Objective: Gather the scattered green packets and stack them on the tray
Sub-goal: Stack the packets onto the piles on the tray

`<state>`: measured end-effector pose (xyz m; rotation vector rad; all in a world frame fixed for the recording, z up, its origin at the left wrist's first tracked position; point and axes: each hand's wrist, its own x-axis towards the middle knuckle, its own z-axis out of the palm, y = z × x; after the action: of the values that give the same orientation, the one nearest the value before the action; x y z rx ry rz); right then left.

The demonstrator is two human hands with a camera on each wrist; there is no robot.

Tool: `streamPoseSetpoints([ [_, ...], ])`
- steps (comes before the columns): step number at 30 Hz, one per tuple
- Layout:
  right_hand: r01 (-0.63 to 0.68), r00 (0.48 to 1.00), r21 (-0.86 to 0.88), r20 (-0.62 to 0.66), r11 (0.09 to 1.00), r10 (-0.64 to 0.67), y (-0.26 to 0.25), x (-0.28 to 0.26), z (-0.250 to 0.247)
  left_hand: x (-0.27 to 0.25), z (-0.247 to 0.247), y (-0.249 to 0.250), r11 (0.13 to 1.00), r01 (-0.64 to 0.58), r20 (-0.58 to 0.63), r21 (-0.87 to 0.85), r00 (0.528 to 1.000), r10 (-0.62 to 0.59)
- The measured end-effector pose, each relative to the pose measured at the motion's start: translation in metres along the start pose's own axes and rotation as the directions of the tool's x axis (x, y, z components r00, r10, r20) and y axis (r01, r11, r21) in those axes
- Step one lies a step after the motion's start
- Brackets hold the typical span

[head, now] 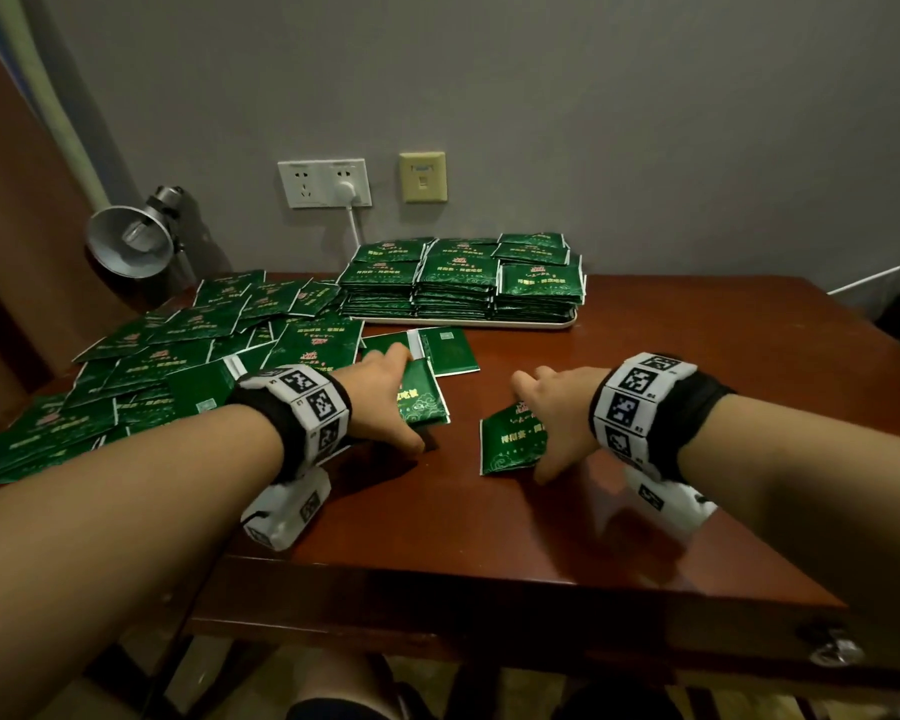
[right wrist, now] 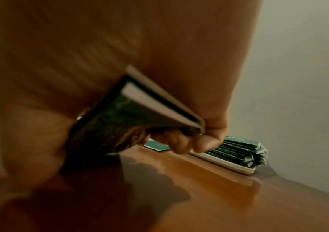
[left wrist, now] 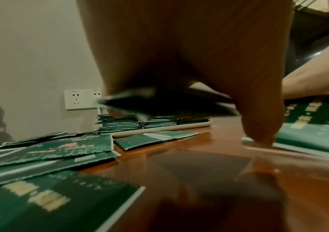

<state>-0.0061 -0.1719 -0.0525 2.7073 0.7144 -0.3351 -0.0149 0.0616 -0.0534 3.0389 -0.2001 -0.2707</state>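
Observation:
My left hand (head: 392,402) grips a green packet (head: 426,403) just above the brown table (head: 671,366); in the left wrist view the packet (left wrist: 159,103) is dark and blurred under the palm. My right hand (head: 547,418) holds a small bundle of green packets (head: 507,444), its fingers (right wrist: 177,141) curled under them (right wrist: 132,109). A white tray (head: 468,322) at the back carries three rows of stacked packets (head: 458,278). Many loose packets (head: 178,356) cover the table's left side.
Two packets (head: 440,350) lie face down between my left hand and the tray. A metal lamp (head: 131,241) stands at the back left, and wall sockets (head: 324,182) with a plugged cord sit behind the tray. The table's front edge (head: 489,569) is close to me.

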Motion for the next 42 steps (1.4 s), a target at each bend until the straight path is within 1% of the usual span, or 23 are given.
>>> streamPoseSetpoints([
  [3,0.011,0.999,0.018,-0.047,1.0,-0.01,0.004,0.003,-0.002,0.004,-0.004,0.0,1.0,0.009,-0.015,0.018,1.0,-0.008],
  [5,0.026,0.995,0.053,-0.102,0.998,-0.02,0.009,0.006,-0.005,0.009,-0.007,0.0,0.999,0.019,-0.065,0.03,0.998,-0.017],
  [7,0.027,0.988,0.104,-0.155,0.994,-0.01,0.016,0.011,-0.011,0.018,-0.012,0.001,0.999,0.013,-0.103,0.045,0.995,-0.009],
  [9,0.021,0.98,0.15,-0.201,0.988,0.01,0.027,0.017,-0.019,0.03,-0.021,0.004,0.998,-0.005,-0.115,0.062,0.993,0.012],
  [12,-0.022,0.964,0.228,-0.252,0.973,0.081,0.052,0.029,-0.032,0.054,-0.039,0.01,0.996,-0.051,-0.149,0.073,0.987,0.062],
  [15,-0.088,0.942,0.352,-0.275,0.932,0.193,0.08,0.046,-0.046,0.082,-0.065,0.016,0.993,-0.088,-0.18,0.08,0.978,0.102],
  [17,-0.132,0.925,0.388,-0.284,0.912,0.254,0.101,0.062,-0.056,0.106,-0.084,0.019,0.99,-0.105,-0.201,0.097,0.972,0.122],
  [20,-0.177,0.908,0.414,-0.282,0.893,0.311,0.132,0.089,-0.072,0.148,-0.11,0.024,0.986,-0.128,-0.22,0.11,0.964,0.15],
  [25,-0.225,0.904,0.42,-0.247,0.879,0.349,0.173,0.14,-0.091,0.221,-0.131,0.027,0.974,-0.143,-0.215,0.177,0.96,0.18],
  [28,-0.244,0.905,0.401,-0.233,0.883,0.356,0.191,0.175,-0.097,0.262,-0.133,0.023,0.971,-0.129,-0.18,0.203,0.969,0.166],
  [31,-0.233,0.911,0.406,-0.227,0.883,0.345,0.203,0.207,-0.1,0.295,-0.134,0.017,0.97,-0.116,-0.144,0.212,0.978,0.149],
  [34,-0.214,0.917,0.42,-0.224,0.882,0.329,0.207,0.233,-0.101,0.318,-0.133,0.012,0.969,-0.101,-0.107,0.227,0.986,0.127],
  [37,-0.189,0.93,0.401,-0.222,0.897,0.295,0.208,0.25,-0.1,0.335,-0.131,0.012,0.965,-0.115,-0.053,0.234,0.99,0.131],
  [40,-0.196,0.944,0.375,-0.179,0.906,0.278,0.21,0.259,-0.098,0.342,-0.131,0.015,0.973,-0.125,-0.006,0.194,0.992,0.128],
  [42,-0.208,0.944,0.359,-0.168,0.91,0.283,0.21,0.259,-0.097,0.34,-0.133,0.016,0.976,-0.121,-0.012,0.181,0.992,0.125],
])
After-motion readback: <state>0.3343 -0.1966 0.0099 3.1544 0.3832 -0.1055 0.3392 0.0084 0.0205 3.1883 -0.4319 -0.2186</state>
